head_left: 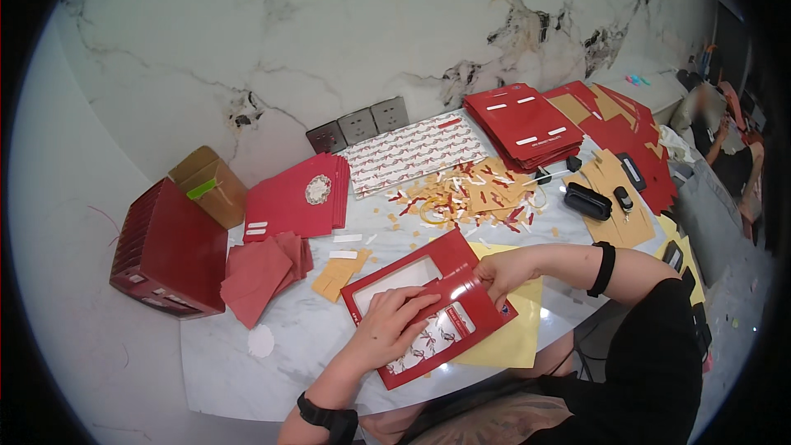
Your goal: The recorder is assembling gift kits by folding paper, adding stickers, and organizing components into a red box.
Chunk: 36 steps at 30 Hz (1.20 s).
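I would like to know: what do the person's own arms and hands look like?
The left hand and right hand are bare, without gloves. The left forearm wears a broad black band; the right forearm, a narrower black strap. A loose black sleeve covers the upper right arm. No cables show on either arm.

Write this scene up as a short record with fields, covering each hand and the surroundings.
Left hand: resting on the red windowed cardboard, fingers spread
Right hand: fingers bent against the same piece; grip partly hidden
Partly under it: yellow sheet
Surface: marble-patterned table
Beyond: paper scraps, white patterned sheet
Back right: stack of red sheets
Left side: brown box
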Each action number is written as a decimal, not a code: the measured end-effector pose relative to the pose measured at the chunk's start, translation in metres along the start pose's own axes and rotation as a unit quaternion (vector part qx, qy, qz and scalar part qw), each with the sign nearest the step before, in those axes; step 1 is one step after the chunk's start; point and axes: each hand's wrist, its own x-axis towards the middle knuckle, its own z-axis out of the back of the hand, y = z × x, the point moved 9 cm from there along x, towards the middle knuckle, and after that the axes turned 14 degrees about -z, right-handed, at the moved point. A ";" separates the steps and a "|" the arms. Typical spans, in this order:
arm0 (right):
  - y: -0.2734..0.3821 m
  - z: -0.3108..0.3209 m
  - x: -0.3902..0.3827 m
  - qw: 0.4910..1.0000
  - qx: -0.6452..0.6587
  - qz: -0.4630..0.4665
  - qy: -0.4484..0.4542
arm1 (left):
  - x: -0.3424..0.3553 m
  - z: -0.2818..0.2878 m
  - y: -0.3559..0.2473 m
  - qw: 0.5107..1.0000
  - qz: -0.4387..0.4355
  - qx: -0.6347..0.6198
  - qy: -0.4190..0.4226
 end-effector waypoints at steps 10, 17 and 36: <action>0.015 0.003 0.000 0.994 0.025 0.106 -0.010 | -0.005 0.010 0.002 0.999 -0.006 0.040 -0.021; 0.008 0.013 0.006 0.995 0.049 0.084 -0.003 | -0.002 0.012 0.004 0.998 -0.001 0.044 -0.036; 0.088 0.033 -0.068 0.936 -0.018 0.297 -0.187 | -0.045 0.079 0.037 0.831 0.076 -0.251 -0.490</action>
